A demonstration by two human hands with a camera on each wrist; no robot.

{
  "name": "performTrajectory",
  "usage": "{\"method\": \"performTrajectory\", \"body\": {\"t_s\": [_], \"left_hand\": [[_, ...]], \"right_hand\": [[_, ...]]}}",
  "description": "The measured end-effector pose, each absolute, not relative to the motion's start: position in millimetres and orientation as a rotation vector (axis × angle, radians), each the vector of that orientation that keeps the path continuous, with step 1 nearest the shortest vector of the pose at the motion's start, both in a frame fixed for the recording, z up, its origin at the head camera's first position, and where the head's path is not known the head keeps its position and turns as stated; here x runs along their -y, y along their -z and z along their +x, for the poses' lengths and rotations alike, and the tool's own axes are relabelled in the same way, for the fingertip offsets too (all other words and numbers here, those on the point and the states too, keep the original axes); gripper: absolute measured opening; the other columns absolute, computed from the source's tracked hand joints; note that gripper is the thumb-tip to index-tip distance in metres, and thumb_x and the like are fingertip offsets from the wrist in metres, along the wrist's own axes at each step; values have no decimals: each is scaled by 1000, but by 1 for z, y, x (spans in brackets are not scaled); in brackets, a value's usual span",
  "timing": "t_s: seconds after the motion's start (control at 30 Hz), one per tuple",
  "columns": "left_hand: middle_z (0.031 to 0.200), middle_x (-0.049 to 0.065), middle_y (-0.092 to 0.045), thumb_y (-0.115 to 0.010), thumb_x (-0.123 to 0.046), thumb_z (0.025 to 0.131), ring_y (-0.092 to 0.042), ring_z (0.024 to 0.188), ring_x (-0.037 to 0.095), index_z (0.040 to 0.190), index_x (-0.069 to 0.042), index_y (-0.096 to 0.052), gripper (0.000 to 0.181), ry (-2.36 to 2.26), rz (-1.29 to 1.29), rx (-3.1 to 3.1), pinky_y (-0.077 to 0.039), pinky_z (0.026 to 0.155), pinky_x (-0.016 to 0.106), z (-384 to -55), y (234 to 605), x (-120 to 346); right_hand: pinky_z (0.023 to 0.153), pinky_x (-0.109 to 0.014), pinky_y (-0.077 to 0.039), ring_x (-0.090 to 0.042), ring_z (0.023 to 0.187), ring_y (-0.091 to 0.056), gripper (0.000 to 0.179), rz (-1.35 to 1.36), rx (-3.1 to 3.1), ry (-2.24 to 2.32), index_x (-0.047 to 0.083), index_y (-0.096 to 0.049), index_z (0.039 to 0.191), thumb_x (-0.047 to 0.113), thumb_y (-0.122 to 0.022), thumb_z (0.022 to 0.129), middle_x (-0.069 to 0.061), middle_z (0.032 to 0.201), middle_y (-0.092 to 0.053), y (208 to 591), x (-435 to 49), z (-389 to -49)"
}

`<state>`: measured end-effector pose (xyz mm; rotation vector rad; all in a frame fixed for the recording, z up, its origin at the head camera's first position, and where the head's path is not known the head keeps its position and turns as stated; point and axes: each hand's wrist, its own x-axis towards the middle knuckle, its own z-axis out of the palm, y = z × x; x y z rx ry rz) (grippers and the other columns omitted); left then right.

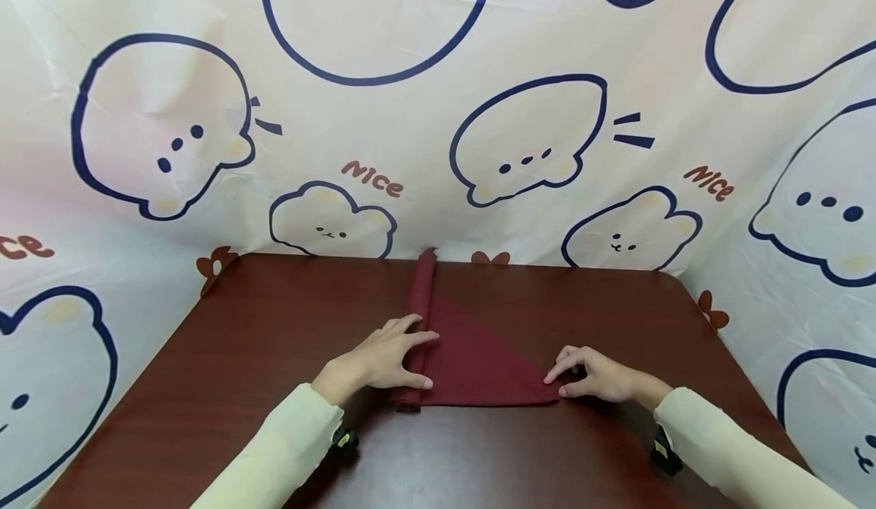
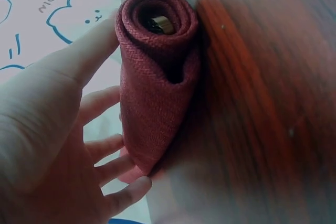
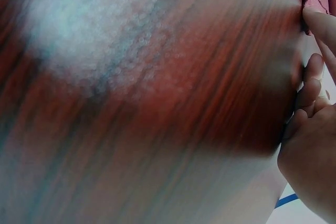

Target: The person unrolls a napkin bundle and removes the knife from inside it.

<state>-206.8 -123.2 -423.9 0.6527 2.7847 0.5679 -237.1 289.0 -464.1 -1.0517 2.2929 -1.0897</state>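
A dark red cloth (image 1: 472, 364) lies on the table, its left side wound into a long roll (image 1: 422, 288) and its right side a flat triangle. My left hand (image 1: 390, 353) rests on the near part of the roll, fingers spread across it and thumb toward the flat part. In the left wrist view, the open end of the roll (image 2: 157, 59) shows its spiral layers and a small pale, tan-coloured thing (image 2: 163, 24) inside. My right hand (image 1: 602, 376) pinches the right corner of the cloth between thumb and forefinger, the other fingers curled under.
The dark brown wooden table (image 1: 287, 319) has a glossy top. A white sheet (image 1: 424, 128) with blue cartoon outlines hangs behind it and along both sides. The far end of the roll reaches the table's back edge. Black devices sit on both wrists.
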Motion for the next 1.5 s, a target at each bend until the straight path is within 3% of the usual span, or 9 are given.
{"method": "performTrajectory", "body": {"t_s": [0.83, 1.5], "left_hand": [[164, 13, -30, -77, -52, 84, -30, 148, 41, 148, -23, -53, 75, -566, 677, -2782, -32, 113, 66, -212, 428, 135], [166, 11, -29, -78, -49, 84, -28, 150, 42, 149, -24, -50, 75, -629, 637, -2755, -29, 114, 69, -212, 428, 149]], "right_hand": [[81, -27, -41, -16, 95, -52, 21, -1003, -2308, 1064, 11, -78, 111, 17, -74, 91, -9, 103, -64, 462, -290, -241], [81, -28, -41, -15, 94, -52, 21, -988, -2316, 1044, 11, -78, 111, 16, -75, 91, -9, 103, -64, 461, -289, -241]]}}
